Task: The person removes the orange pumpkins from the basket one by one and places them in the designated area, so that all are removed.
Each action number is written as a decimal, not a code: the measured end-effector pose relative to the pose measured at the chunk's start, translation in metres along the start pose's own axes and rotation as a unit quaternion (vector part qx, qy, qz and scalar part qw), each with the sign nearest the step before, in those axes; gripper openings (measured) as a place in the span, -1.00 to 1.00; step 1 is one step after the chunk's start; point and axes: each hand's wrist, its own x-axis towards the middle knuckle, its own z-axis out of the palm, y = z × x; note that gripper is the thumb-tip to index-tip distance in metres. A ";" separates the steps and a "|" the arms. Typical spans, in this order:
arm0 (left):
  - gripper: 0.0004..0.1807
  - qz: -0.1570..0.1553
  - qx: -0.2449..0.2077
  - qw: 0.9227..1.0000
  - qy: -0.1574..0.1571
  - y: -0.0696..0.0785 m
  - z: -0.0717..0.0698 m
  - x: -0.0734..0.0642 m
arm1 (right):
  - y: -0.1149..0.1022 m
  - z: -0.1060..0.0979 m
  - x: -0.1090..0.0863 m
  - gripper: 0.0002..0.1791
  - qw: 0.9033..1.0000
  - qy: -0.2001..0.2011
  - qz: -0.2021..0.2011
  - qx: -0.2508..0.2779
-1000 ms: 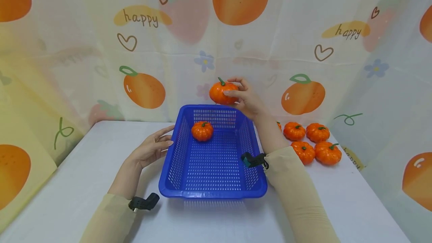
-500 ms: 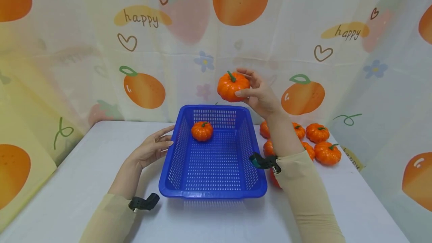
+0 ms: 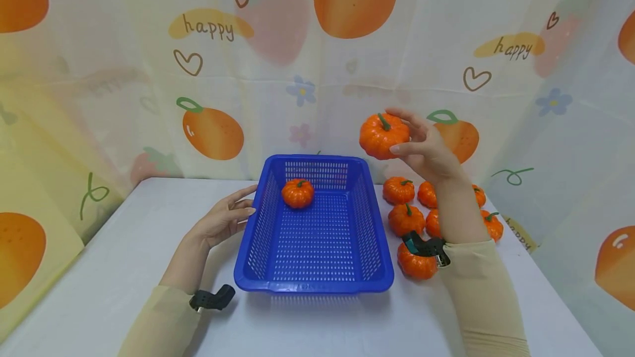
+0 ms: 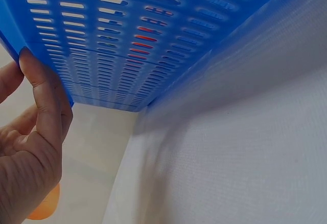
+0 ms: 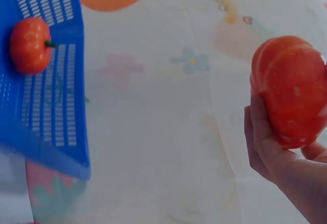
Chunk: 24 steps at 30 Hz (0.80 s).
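Note:
In the head view, a blue plastic basket (image 3: 317, 286) stands on the white table with one small orange pumpkin (image 3: 297, 194) near its back left corner. My left hand (image 3: 224, 218) touches the basket's left rim with its fingertips, the fingers loosely bent. The left wrist view shows these fingers (image 4: 45, 101) against the perforated wall. My right hand (image 3: 430, 150) holds another orange pumpkin (image 3: 381, 138) with a green stem between thumb and fingers, raised above the table, right of the basket's back corner. In the right wrist view this pumpkin (image 5: 291, 91) hides some fingertips.
Several more pumpkins (image 3: 398, 190) lie on the table right of the basket, partly hidden by my right forearm. One pumpkin (image 3: 415, 263) sits nearest the front, close to the basket's right side. A fruit-printed curtain (image 3: 278, 98) hangs behind the table.
My right hand has moved to the right with its pumpkin, from above the basket's back rim to beyond its right corner, rising and then lowering slightly. The left hand and basket stay put.

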 end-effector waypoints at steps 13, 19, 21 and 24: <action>-0.23 -0.005 -0.014 1.000 -0.006 -0.001 -0.003 0.003 | -0.001 -0.060 -0.048 -0.36 0.995 -0.074 -0.059 -0.004; -0.22 -0.002 -0.014 1.000 -0.010 0.000 -0.003 0.002 | 0.004 -0.083 -0.067 -0.37 0.996 -0.075 -0.055 -0.004; -0.22 -0.001 -0.010 1.000 -0.010 0.000 -0.002 0.002 | 0.006 -0.090 -0.075 -0.36 0.997 -0.063 -0.049 -0.010; -0.22 -0.004 -0.006 1.000 -0.004 0.000 -0.001 0.002 | 0.011 -0.102 -0.085 -0.35 0.997 -0.058 -0.039 -0.011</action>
